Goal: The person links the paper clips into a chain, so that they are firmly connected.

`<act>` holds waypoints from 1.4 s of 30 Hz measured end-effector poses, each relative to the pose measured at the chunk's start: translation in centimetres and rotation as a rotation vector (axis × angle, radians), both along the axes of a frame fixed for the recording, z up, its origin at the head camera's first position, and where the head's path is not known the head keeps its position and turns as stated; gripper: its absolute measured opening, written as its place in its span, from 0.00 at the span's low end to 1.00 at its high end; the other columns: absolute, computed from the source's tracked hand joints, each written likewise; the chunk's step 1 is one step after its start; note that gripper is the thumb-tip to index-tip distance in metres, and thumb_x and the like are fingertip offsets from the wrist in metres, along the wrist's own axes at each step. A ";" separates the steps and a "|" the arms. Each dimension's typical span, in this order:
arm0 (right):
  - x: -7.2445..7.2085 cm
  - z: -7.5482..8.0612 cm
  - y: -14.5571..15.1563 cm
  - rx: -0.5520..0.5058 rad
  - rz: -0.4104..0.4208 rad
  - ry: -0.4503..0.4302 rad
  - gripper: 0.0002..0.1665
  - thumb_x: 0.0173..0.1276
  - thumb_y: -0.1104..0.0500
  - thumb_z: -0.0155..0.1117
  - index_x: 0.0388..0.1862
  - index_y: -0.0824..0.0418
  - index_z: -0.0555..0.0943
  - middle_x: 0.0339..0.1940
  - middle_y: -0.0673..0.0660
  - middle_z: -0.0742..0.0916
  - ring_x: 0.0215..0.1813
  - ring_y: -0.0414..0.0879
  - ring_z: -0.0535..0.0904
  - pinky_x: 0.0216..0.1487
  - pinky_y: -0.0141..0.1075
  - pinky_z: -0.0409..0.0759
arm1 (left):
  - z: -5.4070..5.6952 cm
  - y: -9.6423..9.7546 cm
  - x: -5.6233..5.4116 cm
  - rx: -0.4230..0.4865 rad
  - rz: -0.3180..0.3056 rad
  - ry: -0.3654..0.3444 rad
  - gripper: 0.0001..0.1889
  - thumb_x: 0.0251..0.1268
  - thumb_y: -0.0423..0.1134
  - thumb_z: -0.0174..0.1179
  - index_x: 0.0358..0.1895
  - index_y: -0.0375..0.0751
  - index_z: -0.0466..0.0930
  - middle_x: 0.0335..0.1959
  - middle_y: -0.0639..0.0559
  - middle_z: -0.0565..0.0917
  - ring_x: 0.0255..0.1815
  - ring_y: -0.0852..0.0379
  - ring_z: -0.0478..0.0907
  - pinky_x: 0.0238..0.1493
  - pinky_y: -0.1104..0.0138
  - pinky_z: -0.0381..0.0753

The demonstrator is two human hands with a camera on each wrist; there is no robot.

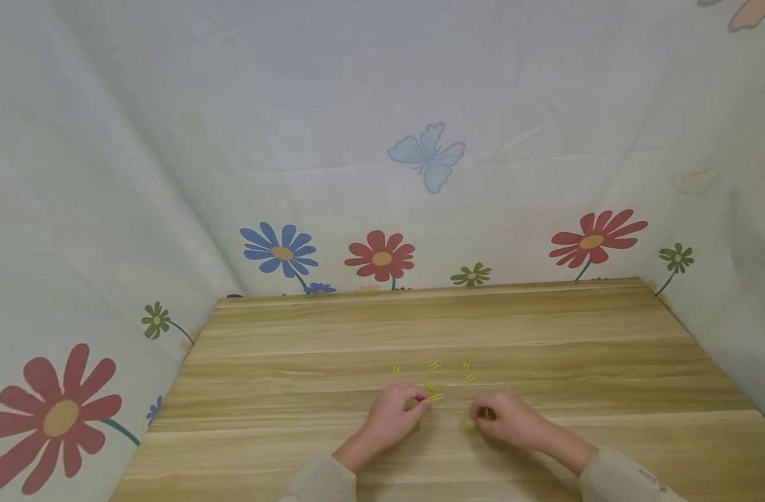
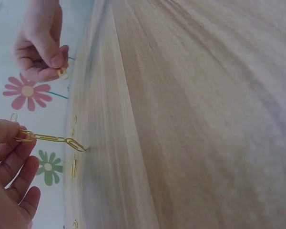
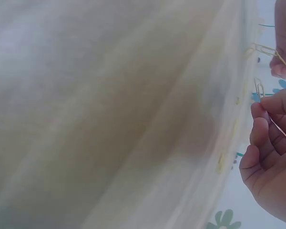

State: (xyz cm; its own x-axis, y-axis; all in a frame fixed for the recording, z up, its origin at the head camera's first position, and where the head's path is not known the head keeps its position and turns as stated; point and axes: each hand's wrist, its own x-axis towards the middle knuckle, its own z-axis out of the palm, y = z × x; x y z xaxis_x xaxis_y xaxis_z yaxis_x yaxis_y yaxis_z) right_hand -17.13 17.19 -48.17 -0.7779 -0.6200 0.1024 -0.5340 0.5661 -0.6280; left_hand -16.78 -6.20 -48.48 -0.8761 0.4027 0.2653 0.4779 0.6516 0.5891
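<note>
My left hand (image 1: 390,417) pinches one end of a short chain of linked yellow paper clips (image 2: 46,138), which hangs down toward the wooden table in the left wrist view. Thumb and index finger hold it, while the other fingers are loosely bent. A little to the right, my right hand (image 1: 509,417) pinches a single yellow paper clip (image 3: 260,88) between thumb and index finger. The two hands are apart, just above the table. Beyond them lie several loose yellow paper clips (image 1: 434,365).
The wood-grain table (image 1: 294,348) spreads out under both hands. Behind it and along its sides hangs a pale curtain (image 1: 307,139) printed with flowers and a butterfly.
</note>
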 end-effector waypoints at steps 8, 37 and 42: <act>-0.9 1.2 -0.3 -0.040 -0.065 -0.006 0.05 0.56 0.68 0.58 0.29 0.60 0.80 0.26 0.51 0.83 0.25 0.30 0.68 0.24 0.26 0.70 | 0.0 0.3 0.0 -0.007 0.003 0.012 0.06 0.58 0.43 0.57 0.32 0.49 0.82 0.34 0.61 0.83 0.42 0.60 0.77 0.50 0.59 0.72; -1.9 2.6 -2.3 -0.157 -0.131 -0.098 0.06 0.58 0.66 0.56 0.32 0.64 0.80 0.31 0.54 0.84 0.31 0.35 0.73 0.31 0.26 0.73 | 0.2 1.5 -0.2 -0.101 -0.019 0.100 0.04 0.54 0.42 0.60 0.28 0.49 0.82 0.29 0.60 0.83 0.34 0.64 0.76 0.42 0.69 0.73; -1.9 2.5 -2.8 -0.192 -0.127 -0.110 0.05 0.58 0.67 0.56 0.31 0.64 0.80 0.31 0.56 0.84 0.31 0.34 0.74 0.32 0.26 0.74 | 0.2 1.6 -0.2 -0.097 -0.007 0.117 0.03 0.53 0.42 0.60 0.27 0.49 0.81 0.29 0.60 0.83 0.34 0.64 0.76 0.41 0.69 0.73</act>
